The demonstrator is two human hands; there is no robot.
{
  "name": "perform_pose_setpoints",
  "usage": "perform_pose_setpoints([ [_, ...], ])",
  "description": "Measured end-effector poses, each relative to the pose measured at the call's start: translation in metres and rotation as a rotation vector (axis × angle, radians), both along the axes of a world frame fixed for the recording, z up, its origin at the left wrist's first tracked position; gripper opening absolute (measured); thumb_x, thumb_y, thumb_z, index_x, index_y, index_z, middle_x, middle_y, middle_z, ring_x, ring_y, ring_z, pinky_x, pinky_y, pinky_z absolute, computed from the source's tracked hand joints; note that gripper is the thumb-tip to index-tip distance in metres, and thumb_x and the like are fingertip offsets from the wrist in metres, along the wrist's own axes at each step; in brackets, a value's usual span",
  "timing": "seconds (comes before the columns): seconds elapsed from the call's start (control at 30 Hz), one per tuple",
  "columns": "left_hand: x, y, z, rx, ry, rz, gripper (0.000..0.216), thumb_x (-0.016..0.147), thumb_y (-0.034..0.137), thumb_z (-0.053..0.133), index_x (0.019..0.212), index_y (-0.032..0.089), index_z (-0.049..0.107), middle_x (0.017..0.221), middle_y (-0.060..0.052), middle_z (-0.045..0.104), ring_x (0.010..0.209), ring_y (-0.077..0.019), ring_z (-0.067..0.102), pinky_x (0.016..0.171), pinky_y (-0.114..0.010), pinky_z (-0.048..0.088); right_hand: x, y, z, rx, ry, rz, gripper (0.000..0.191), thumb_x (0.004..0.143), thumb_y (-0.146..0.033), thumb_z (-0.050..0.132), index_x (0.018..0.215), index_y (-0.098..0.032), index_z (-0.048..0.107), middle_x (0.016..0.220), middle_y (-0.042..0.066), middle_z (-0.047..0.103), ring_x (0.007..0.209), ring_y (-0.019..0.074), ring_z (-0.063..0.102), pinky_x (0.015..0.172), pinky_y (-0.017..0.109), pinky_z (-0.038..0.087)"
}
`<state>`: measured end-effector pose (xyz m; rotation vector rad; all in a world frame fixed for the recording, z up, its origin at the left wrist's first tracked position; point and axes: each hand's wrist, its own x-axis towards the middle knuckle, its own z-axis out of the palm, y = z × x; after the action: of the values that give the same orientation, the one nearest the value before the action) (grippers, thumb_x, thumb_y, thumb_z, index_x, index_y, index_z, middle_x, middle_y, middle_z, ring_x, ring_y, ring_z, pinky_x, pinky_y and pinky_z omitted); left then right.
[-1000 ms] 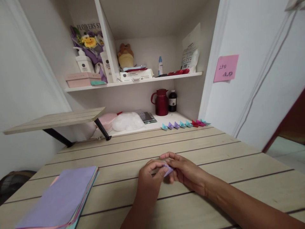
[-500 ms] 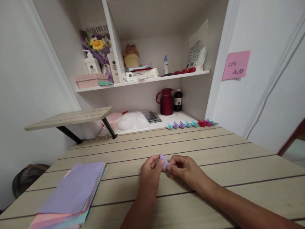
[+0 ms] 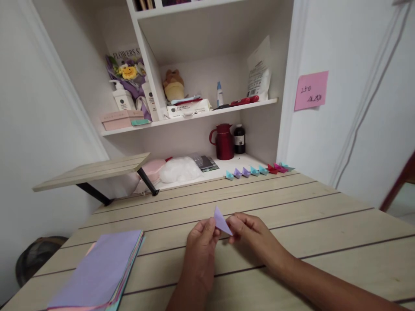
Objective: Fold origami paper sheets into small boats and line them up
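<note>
A small folded purple paper triangle [image 3: 220,220] is pinched between my two hands just above the wooden table [image 3: 324,224]. My left hand [image 3: 201,242] grips its left lower edge with thumb and fingers closed. My right hand [image 3: 251,235] pinches its right corner, fingers curled. The triangle's point sticks up and to the left. A row of several small folded paper pieces [image 3: 257,170] in blue, purple and red lies along the table's far edge.
A stack of coloured paper sheets [image 3: 100,272], purple on top, lies at the front left. A raised wooden shelf board [image 3: 90,170] stands at back left. Behind are white shelves with a red jug [image 3: 224,141], bottles and a pink sticky note [image 3: 310,90] on the wall.
The purple triangle has come up out of my fingers and shows more of its pointed face. Both hands stayed in the middle of the table; the camera view shifted slightly.
</note>
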<state>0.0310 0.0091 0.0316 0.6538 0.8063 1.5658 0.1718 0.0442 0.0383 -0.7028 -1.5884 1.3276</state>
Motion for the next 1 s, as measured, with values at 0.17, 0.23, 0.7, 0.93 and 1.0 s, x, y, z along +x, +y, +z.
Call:
perform_pose_setpoints([
  [0.17,-0.001,-0.001,0.003,0.0,-0.06,-0.138,0.023,0.077,0.034,0.074,0.086,0.012,0.07,0.087,-0.007,0.069,0.085,-0.0167,0.063,0.086,-0.03,0.045,0.005,-0.001,0.009,-0.024,0.106,0.02,0.034,0.084,-0.052,0.059,0.096,-0.02,0.061,0.079,0.002,0.062,0.073,0.0177,0.059,0.064,0.028,0.043],
  [0.23,-0.001,-0.002,0.004,0.024,-0.044,-0.193,0.027,0.08,0.036,0.071,0.092,0.012,0.07,0.094,-0.01,0.07,0.089,-0.0196,0.063,0.087,-0.032,0.045,0.005,-0.004,0.012,-0.035,0.121,0.061,0.035,0.081,-0.049,0.064,0.102,-0.021,0.06,0.08,0.002,0.062,0.073,0.0175,0.058,0.066,0.029,0.043],
  [0.7,-0.003,-0.002,0.004,0.117,0.095,-0.301,0.031,0.086,0.039,0.062,0.081,0.01,0.07,0.075,-0.008,0.065,0.069,-0.0146,0.055,0.073,-0.029,0.043,0.001,-0.008,0.017,-0.151,0.139,0.159,0.028,0.074,-0.041,0.07,0.09,-0.017,0.07,0.068,0.001,0.067,0.061,0.0141,0.057,0.063,0.029,0.046],
  [0.93,0.001,-0.001,0.001,0.088,0.206,-0.189,0.028,0.077,0.04,0.072,0.083,0.012,0.072,0.076,-0.007,0.067,0.07,-0.0151,0.056,0.076,-0.028,0.043,0.002,-0.001,0.001,0.052,-0.011,-0.028,0.021,0.082,-0.028,0.059,0.1,-0.021,0.067,0.068,-0.002,0.063,0.062,0.0144,0.058,0.062,0.027,0.046],
  [1.0,0.002,-0.001,-0.001,0.075,0.228,-0.151,0.026,0.077,0.038,0.072,0.083,0.012,0.073,0.077,-0.007,0.068,0.075,-0.0162,0.058,0.078,-0.028,0.042,0.003,0.001,-0.002,0.096,-0.072,-0.09,0.024,0.08,-0.025,0.06,0.104,-0.022,0.066,0.069,-0.002,0.061,0.064,0.0144,0.056,0.061,0.025,0.044],
])
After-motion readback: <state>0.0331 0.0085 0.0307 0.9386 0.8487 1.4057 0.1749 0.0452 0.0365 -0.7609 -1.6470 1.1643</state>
